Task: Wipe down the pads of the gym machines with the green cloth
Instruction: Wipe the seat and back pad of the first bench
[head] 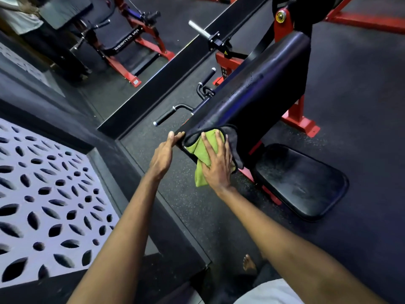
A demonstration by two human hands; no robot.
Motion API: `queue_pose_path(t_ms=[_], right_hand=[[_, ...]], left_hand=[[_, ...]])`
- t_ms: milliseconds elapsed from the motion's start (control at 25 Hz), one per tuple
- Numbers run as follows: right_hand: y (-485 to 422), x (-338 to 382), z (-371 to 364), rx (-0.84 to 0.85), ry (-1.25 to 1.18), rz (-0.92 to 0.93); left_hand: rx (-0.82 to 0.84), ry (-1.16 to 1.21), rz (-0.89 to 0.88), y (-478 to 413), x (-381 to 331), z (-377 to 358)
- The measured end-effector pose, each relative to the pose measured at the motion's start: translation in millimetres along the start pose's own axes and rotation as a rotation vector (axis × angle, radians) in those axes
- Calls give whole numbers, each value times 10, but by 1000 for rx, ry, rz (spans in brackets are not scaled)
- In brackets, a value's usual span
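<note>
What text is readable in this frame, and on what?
White lettering on the black pad reflected in the mirror: reversed, blurred, not readable.
Yellow warning sticker on the red frame: too small to read.
Black sticker below it: too small to read.
No text reads clearly.

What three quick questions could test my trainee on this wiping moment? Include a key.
1. True or false: the right hand presses the green cloth with its fingers spread flat.
2. Where is the cloth? A) on the low seat pad B) on the near end of the long pad C) on the floor
3. Fill in: the hand touching the long pad's edge bare, without cloth, is the ___ hand.
Key: 1 true; 2 B; 3 left hand.
</note>
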State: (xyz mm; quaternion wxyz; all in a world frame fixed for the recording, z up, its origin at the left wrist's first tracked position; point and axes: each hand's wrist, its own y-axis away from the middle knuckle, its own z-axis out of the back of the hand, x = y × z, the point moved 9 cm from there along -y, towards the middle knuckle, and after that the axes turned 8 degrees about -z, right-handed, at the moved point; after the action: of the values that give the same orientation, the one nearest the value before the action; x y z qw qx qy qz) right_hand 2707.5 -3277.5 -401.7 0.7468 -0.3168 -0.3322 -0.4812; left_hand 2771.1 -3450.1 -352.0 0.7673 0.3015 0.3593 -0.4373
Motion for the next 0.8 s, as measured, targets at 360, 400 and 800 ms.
queue_pose_path(t_ms=[360, 400, 800], right_hand=[[220, -28, -19, 115, 84, 72], [205, 24, -18, 100, 108, 85], [415, 310, -96, -26, 381, 231]], left_hand=[[28, 37, -97, -103, 3, 83], [39, 51, -106, -115, 1, 112], [244, 162, -167, -371, 68, 264]])
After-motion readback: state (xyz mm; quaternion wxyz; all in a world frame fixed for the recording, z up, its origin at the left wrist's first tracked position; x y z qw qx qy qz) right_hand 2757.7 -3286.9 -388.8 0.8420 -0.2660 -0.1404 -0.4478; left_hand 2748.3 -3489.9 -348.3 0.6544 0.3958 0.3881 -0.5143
